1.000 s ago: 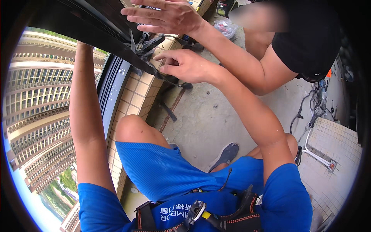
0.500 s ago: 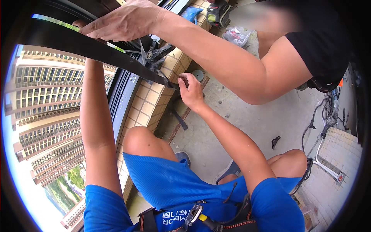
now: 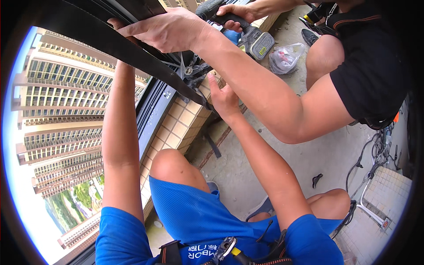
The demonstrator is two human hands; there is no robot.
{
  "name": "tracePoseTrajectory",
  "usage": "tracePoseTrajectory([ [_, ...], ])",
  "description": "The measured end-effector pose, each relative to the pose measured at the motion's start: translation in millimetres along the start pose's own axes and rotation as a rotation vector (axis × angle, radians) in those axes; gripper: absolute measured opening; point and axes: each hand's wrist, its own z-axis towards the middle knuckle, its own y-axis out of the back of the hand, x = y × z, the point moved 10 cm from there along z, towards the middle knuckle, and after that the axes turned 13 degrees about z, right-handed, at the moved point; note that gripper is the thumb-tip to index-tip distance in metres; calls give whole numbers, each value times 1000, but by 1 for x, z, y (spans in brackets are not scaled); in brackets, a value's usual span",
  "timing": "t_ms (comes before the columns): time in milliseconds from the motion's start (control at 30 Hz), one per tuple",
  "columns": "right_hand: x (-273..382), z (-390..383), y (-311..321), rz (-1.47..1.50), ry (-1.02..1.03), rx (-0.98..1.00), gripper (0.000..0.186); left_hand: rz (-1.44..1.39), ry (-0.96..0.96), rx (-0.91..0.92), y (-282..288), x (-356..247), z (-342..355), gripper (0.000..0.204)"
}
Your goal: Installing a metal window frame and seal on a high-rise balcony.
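My left forearm (image 3: 120,128) reaches up behind a long black strip (image 3: 152,73) at the window frame. The strip hides most of my left hand; a fingertip (image 3: 115,23) shows above its edge, though I cannot tell whose it is. My right hand (image 3: 225,100) is beside the strip's lower end, thumb stretched up and nothing visible in it; a co-worker's forearm partly covers its fingers. The co-worker's hand (image 3: 170,30) presses on the black window frame (image 3: 143,9) above the strip. Their other hand (image 3: 238,14) grips a cordless drill (image 3: 249,33).
A tiled ledge (image 3: 176,128) runs below the dark window track (image 3: 152,104), with tall buildings (image 3: 66,97) outside. On the concrete floor lie a clear plastic bag (image 3: 286,58), a flat dark strip (image 3: 212,145) and tangled cables (image 3: 375,150).
The co-worker has taken hold of the drill and lifted it toward the frame. My right hand has risen slightly, its thumb now extended. The view has shifted a little.
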Motion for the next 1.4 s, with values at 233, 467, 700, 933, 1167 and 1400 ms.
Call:
tracePoseTrajectory([
  [233,12,103,-72,-364,601,240,51,-84,-156,47,2,-23,15,77],
  [467,4,95,-94,-598,701,334,87,-126,-137,63,-9,-15,18,77],
  [700,4,108,-80,-661,610,292,93,-53,-132,34,1,-17,19,77],
  [933,0,110,-79,-610,561,299,94,-9,-104,27,-5,-18,14,77],
  [1167,2,111,-77,-681,591,318,86,-73,-53,127,-32,-32,-2,77],
  [1400,2,112,-86,-480,552,385,79,-40,-33,32,-55,-52,-18,78],
])
